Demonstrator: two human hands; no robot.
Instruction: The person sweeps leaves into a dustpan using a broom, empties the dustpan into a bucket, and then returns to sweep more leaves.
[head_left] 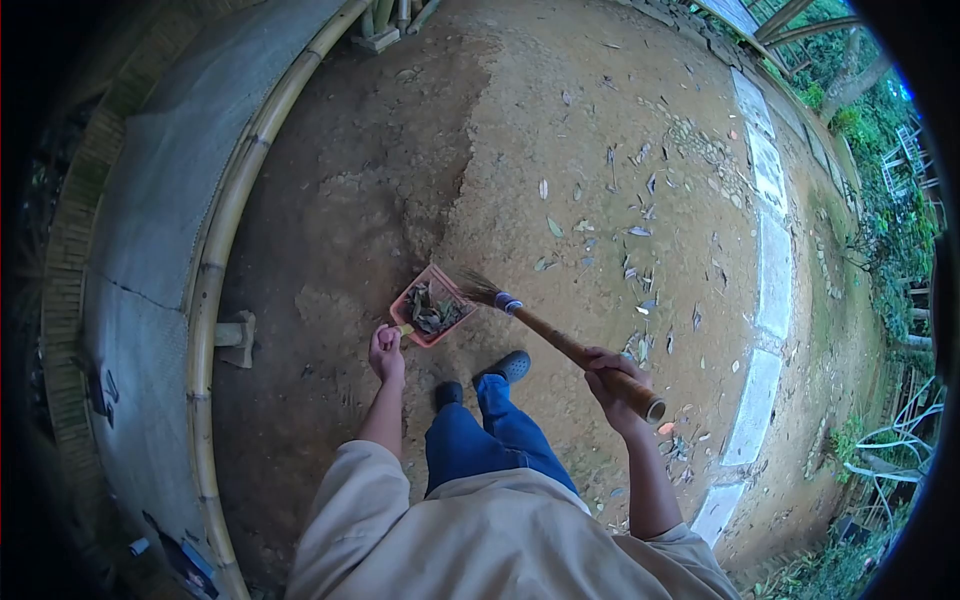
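My left hand (386,350) grips the short handle of a pink dustpan (432,306) that rests on the dirt ground and holds dry leaves. My right hand (612,382) is closed around the bamboo handle of a broom (560,340). The broom's brush end touches the right edge of the dustpan. Both my feet in dark shoes (512,366) stand just behind the dustpan.
Several dry leaves (640,232) lie scattered on the bare ground to the right. A curved bamboo rail (215,240) borders a raised grey floor on the left. A line of white paving slabs (772,270) and greenery run along the right.
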